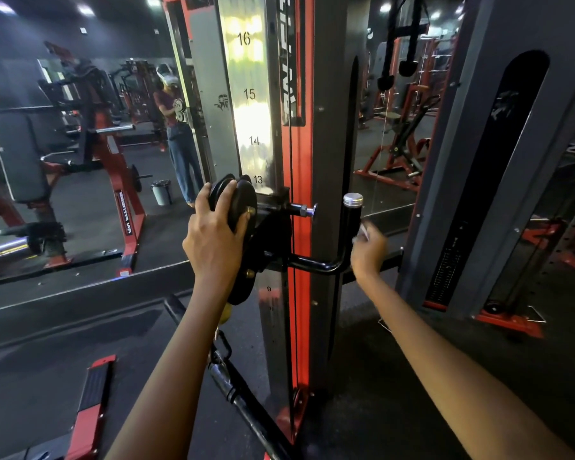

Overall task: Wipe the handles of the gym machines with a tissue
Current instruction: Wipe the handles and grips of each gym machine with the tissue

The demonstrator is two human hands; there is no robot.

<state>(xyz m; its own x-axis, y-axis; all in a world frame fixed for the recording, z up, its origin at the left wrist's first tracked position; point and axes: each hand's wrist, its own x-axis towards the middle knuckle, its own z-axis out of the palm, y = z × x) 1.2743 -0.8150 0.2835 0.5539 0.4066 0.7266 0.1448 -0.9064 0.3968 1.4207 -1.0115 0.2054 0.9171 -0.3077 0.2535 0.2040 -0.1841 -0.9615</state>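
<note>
Mid-frame, left hand (pixel 213 232) grips the pulley housing (pixel 238 207); right hand (pixel 367 249) pinches the tissue (pixel 362 231) beside the upright handle (pixel 352 220); that loose pinch could drop it

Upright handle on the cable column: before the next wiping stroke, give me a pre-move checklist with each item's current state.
1. Tissue in the right hand: ok, pinched in the fingers.
2. Tissue touching the upright handle: cannot tell; the hand is blurred, right beside it.
3. Left hand steadying the pulley housing: ok, gripping its top.
4. Handle's silver cap reachable: ok, nothing covers it.
5. Pull pin seated: cannot tell.
</note>
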